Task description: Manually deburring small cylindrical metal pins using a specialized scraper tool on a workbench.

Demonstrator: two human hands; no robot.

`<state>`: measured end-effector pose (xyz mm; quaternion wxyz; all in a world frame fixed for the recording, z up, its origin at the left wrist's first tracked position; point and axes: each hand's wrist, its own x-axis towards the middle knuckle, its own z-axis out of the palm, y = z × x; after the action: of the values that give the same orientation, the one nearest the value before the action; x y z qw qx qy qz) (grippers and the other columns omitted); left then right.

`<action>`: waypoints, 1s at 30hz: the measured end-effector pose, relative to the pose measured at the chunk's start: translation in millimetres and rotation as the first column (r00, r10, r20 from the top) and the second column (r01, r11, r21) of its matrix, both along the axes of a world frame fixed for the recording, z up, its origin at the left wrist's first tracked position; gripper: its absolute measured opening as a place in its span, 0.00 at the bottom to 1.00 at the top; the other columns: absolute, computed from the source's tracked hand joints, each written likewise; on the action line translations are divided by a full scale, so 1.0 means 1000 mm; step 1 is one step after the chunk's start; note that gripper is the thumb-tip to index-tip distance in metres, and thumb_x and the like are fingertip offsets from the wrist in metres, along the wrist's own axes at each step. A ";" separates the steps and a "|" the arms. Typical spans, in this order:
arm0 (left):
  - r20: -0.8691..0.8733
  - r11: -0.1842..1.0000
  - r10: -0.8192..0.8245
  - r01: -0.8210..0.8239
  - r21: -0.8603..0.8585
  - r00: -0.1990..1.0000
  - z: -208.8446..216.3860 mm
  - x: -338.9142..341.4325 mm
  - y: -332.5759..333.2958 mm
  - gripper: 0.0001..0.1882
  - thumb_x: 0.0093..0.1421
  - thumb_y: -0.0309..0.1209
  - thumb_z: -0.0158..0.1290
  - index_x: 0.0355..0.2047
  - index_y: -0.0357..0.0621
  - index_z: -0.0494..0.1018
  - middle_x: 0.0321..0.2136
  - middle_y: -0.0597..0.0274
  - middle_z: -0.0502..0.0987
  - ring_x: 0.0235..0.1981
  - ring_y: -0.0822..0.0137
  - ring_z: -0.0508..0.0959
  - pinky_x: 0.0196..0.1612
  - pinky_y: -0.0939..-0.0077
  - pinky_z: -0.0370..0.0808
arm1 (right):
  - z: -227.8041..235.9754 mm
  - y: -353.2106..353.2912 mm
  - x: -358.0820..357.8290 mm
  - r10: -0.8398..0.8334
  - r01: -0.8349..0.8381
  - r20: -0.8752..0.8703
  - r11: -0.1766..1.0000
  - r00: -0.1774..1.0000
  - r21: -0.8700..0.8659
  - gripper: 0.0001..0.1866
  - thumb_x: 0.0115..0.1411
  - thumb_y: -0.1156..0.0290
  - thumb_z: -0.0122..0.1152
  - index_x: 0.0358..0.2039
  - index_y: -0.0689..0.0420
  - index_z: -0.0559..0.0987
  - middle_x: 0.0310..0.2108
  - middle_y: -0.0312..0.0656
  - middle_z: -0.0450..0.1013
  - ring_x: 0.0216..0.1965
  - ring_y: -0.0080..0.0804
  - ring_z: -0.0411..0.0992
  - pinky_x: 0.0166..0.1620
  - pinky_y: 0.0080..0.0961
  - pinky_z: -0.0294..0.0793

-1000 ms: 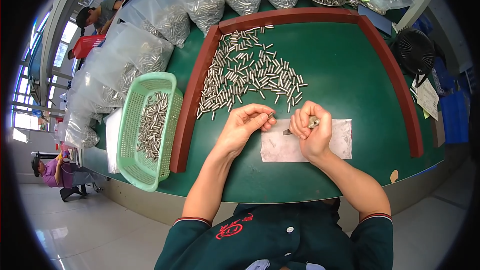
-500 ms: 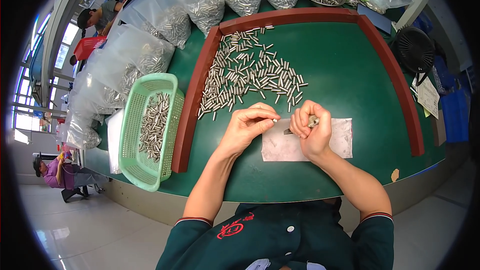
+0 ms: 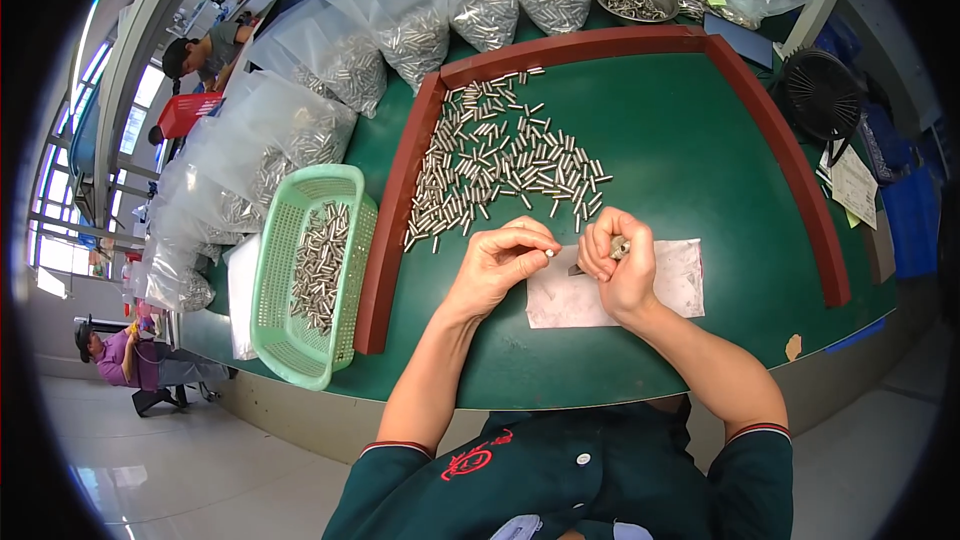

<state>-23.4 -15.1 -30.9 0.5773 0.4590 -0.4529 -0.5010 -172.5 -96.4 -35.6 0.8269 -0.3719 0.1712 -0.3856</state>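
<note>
Left hand: thumb and fingertips pinched on small shiny piece. Right hand: curled closed round tool. Pale sheet on surface beneath hands. Loose pins beyond left hand; basket farther left.

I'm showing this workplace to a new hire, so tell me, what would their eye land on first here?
Probably the scatter of shiny metal pins on the green tabletop, heaped toward the left inside a red-brown frame. Next, the clear bags of similar pieces curving along the table's left and far sides. Then, front and centre, the left hand pinching a small piece and the right hand gripping a tool.
</note>
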 end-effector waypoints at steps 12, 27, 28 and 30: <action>-0.410 0.955 0.145 -0.020 0.295 0.900 0.009 0.003 0.001 0.13 0.57 0.29 0.47 0.41 0.34 0.69 0.27 0.60 0.75 0.26 0.78 0.72 0.33 0.85 0.70 | 0.002 0.001 0.003 -0.030 0.028 0.035 0.998 0.999 0.049 0.17 0.56 0.66 0.31 0.12 0.56 0.57 0.07 0.31 0.50 0.09 0.15 0.45 0.14 0.15 0.45; 0.820 0.836 0.421 -0.517 -0.184 0.388 -0.002 0.005 -0.022 0.08 0.45 0.29 0.57 0.20 0.37 0.71 0.13 0.60 0.64 0.15 0.66 0.63 0.20 0.72 0.62 | 0.000 0.000 0.002 -0.014 0.012 0.047 1.000 0.999 0.029 0.18 0.56 0.65 0.30 0.11 0.56 0.57 0.07 0.31 0.50 0.09 0.15 0.45 0.14 0.15 0.45; 0.845 0.832 0.412 -0.518 -0.197 0.340 -0.004 0.003 -0.025 0.10 0.45 0.30 0.58 0.20 0.37 0.71 0.14 0.58 0.66 0.15 0.63 0.65 0.21 0.70 0.63 | 0.000 0.000 0.002 -0.011 0.010 0.052 1.000 0.999 0.021 0.18 0.56 0.65 0.30 0.11 0.56 0.57 0.07 0.31 0.50 0.09 0.15 0.45 0.14 0.15 0.45; 0.866 0.816 0.427 -0.524 -0.245 0.260 -0.006 0.000 -0.030 0.13 0.44 0.32 0.59 0.19 0.36 0.69 0.15 0.55 0.69 0.17 0.57 0.69 0.22 0.65 0.64 | 0.002 0.000 0.003 -0.015 0.013 0.051 0.999 0.999 0.030 0.18 0.57 0.65 0.30 0.12 0.56 0.57 0.07 0.31 0.50 0.09 0.15 0.45 0.14 0.15 0.45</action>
<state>-23.6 -45.4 -36.5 0.3474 0.7909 -0.5039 -0.0017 -169.5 -96.0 -34.1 0.8337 -0.3485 0.1584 -0.3980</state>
